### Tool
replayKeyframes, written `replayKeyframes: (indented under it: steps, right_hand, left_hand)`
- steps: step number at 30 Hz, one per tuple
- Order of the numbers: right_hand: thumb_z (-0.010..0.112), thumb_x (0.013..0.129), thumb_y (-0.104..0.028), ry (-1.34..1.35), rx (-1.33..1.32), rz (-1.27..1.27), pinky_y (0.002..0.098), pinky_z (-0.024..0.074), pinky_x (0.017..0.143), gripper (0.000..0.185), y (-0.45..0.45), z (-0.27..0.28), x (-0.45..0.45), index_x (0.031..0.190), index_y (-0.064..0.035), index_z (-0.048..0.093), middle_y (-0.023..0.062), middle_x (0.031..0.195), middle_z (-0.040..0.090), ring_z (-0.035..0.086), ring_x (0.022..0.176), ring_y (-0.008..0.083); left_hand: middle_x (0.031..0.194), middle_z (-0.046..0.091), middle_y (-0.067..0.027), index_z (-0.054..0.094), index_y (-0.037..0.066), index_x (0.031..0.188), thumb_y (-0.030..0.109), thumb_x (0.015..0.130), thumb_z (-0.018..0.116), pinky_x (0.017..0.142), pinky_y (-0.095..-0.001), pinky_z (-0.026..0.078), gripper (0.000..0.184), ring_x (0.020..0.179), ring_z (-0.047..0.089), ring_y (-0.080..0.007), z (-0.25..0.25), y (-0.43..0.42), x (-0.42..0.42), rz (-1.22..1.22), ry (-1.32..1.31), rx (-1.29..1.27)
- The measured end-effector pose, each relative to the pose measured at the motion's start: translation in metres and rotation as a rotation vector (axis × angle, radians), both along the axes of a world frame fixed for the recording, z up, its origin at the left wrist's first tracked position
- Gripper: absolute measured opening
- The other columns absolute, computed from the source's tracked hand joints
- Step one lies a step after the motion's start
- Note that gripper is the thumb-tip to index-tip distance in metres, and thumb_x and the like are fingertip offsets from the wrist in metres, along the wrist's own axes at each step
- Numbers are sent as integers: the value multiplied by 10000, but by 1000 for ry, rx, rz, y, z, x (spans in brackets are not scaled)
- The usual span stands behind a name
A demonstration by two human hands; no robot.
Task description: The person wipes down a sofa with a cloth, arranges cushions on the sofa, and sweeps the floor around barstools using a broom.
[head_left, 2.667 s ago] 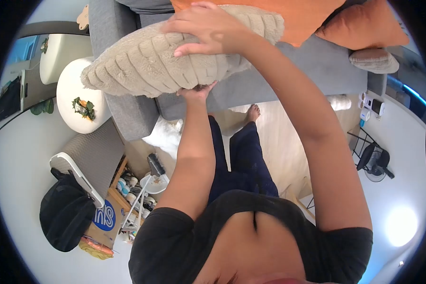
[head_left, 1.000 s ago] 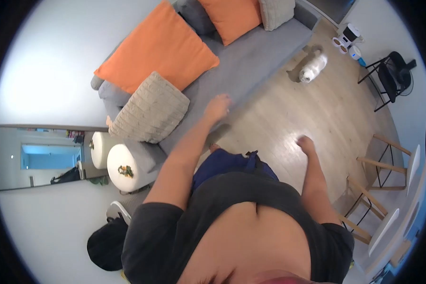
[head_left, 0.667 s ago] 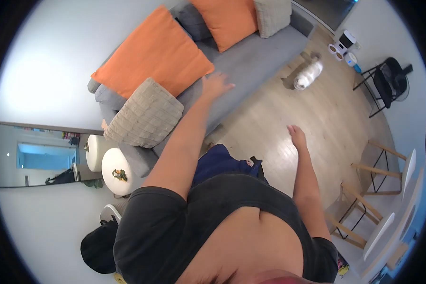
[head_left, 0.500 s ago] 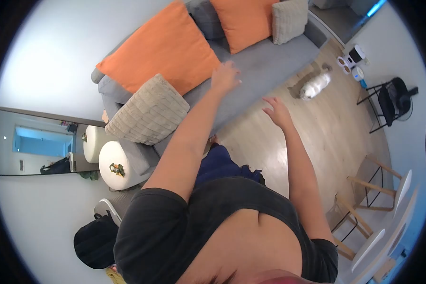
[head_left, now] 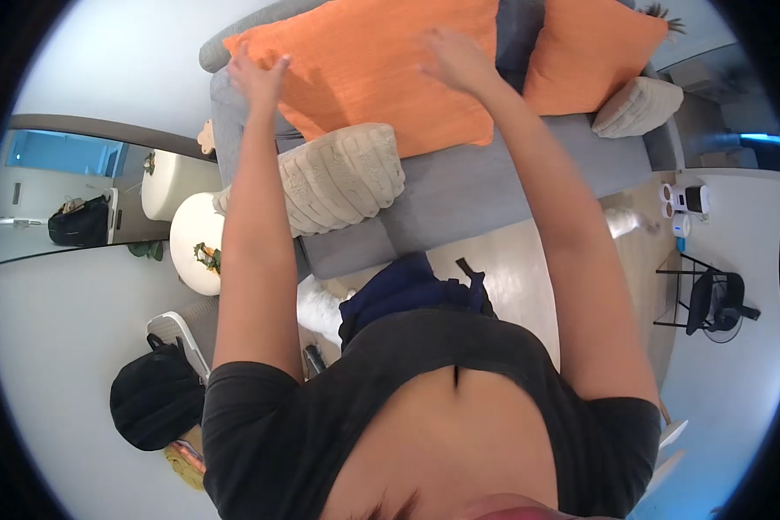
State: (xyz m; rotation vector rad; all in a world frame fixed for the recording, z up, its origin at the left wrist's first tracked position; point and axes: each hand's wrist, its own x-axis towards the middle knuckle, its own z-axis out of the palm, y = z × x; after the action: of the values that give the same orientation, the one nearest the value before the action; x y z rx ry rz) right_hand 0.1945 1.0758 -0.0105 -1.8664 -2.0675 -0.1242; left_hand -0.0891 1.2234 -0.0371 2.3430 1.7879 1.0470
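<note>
Reaching toward large orange cushion (head_left: 368,74) on grey sofa (head_left: 511,178), behind beige ribbed cushion (head_left: 347,178). Placing left hand (head_left: 262,80) at left corner, right hand (head_left: 461,62), slightly blurred, over right part. Both grips released, fingers spread; unable to tell contact from hover.

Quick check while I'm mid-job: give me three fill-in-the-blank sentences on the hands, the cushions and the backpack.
The left hand and the right hand are both at a large cushion coloured ____.
The ribbed beige cushion closer to the left hand rests on the grey fabric ____.
In the picture, the soft black backpack is on the ____ side.

Missing words: orange; sofa; left.
</note>
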Motion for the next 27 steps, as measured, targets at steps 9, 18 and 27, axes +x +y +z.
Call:
replayKeyframes:
  steps: [9, 18, 27]
  right_hand:
    - [760, 661, -227, -257, -171, -14, 526, 296, 1011, 864, 95, 72, -29, 1367, -71, 288, 114, 1374, 374, 342, 1266, 308]
    - [591, 752, -141, -389, -244, -105, 491, 385, 881, 351, 138, 17, 56, 1102, -129, 580, 62, 1034, 608, 520, 975, 274]
    - [598, 723, -114, -354, -199, -11, 433, 407, 814, 284, 114, 44, 47, 1003, -158, 597, 43, 983, 607, 525, 956, 267]
  left_hand:
    - [1230, 476, -127, 291, 58, 1307, 134, 674, 785, 965, -409, 387, 806, 1134, 472, -256, -54, 94, -25, -219, -1132, -572]
    - [1076, 571, -73, 466, 60, 1154, -17, 770, 657, 881, -361, 466, 435, 990, 563, -208, -29, 60, -17, -308, -1446, -493]
    - [1085, 568, -61, 470, 58, 1155, 41, 765, 686, 923, -340, 415, 446, 1021, 542, -195, -10, 57, -36, -327, -1250, -488]
